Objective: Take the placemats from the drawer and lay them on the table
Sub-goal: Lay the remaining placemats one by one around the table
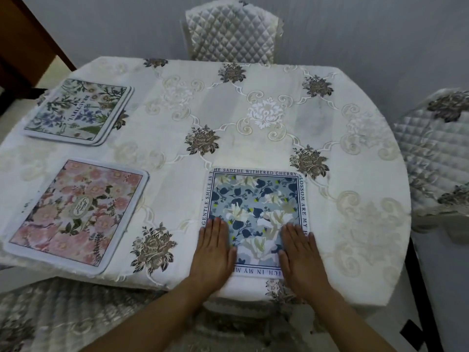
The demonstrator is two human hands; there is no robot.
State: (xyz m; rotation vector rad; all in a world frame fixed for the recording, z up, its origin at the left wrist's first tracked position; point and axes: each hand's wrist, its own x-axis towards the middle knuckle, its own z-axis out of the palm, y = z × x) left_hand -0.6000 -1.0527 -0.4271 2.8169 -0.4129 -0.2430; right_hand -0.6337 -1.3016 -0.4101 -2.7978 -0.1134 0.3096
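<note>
The blue placemat [256,199] has a border of printed capitals. Its far edge reads "SADTHE WITHERED CHERRY", its right edge "BLOSSOM ARE MY", its left edge "GENTLE SMILE IS", and its near edge, upside down, "IN MY". Left of it, the pink placemat [76,224] carries an oval label [81,207], too small to read. Farther left, the green placemat [78,110] has blurred lettering.

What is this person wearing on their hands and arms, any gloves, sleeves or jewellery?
Nothing that shows. The left hand and right hand are bare: no gloves, rings or bracelets visible. The left forearm and right forearm are bare too, down to the frame's edge, with no sleeve or watch.
</note>
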